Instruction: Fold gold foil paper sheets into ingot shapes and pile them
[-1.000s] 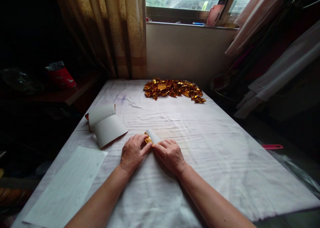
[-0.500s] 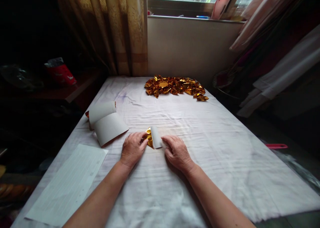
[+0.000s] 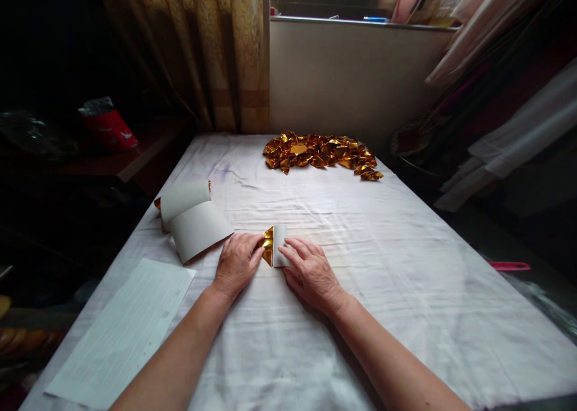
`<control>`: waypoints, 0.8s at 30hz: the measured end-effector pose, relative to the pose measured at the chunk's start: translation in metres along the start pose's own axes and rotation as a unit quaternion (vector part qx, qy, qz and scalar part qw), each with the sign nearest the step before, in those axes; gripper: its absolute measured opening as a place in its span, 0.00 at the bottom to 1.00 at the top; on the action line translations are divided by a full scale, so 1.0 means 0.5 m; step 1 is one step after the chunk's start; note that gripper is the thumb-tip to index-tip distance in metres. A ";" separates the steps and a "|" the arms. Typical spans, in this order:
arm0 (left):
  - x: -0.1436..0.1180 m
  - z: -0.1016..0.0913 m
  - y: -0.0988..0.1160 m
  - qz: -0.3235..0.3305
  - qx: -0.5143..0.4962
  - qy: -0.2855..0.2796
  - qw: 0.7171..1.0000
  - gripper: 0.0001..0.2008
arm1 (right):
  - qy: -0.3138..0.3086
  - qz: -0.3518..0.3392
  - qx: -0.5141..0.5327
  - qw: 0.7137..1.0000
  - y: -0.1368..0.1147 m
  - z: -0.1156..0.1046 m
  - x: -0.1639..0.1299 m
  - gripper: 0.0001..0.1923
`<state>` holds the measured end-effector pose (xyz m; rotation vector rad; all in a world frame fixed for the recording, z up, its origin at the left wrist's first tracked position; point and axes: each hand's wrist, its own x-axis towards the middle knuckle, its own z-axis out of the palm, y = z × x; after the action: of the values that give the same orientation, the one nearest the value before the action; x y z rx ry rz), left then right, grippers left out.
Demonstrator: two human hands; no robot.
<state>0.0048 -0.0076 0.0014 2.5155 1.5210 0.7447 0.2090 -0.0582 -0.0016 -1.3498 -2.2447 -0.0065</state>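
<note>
A small folded piece of gold foil paper lies on the cloth between my hands, its pale backing turned up on the right side. My left hand pinches the pointed gold end between thumb and fingertips. Over the pale flap reaches my right hand, fingers apart, with fingertips resting on the flap and the thumb low by its corner. To the left, a curled stack of pale-backed foil sheets shows a reddish-gold edge. At the far end sits a heap of folded gold foil pieces.
A white cloth with wrinkles covers the table. Near the left edge lies a lined paper sheet. A red packet stands on a dark side surface. A curtain hangs behind, and clothes hang at right.
My right hand has shifted left, from the pale flap's right edge onto its top. The flap now looks narrower and more upright. My left hand keeps its pinch; the view has tilted slightly down.
</note>
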 end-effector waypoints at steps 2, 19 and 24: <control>-0.001 -0.002 0.002 0.007 0.003 0.000 1.000 0.12 | -0.002 -0.032 -0.023 0.999 0.003 -0.002 0.006 0.20; -0.002 -0.007 0.008 0.000 -0.002 -0.011 1.000 0.15 | 0.029 -0.159 -0.059 0.985 0.028 -0.015 0.042 0.08; -0.002 -0.006 0.009 -0.002 -0.005 -0.009 1.000 0.15 | 0.044 -0.231 -0.063 0.970 0.045 -0.020 0.055 0.08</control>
<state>0.0066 -0.0110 0.0053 2.5049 1.5108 0.7252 0.2218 -0.0268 0.0129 -0.8369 -2.4610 -0.3701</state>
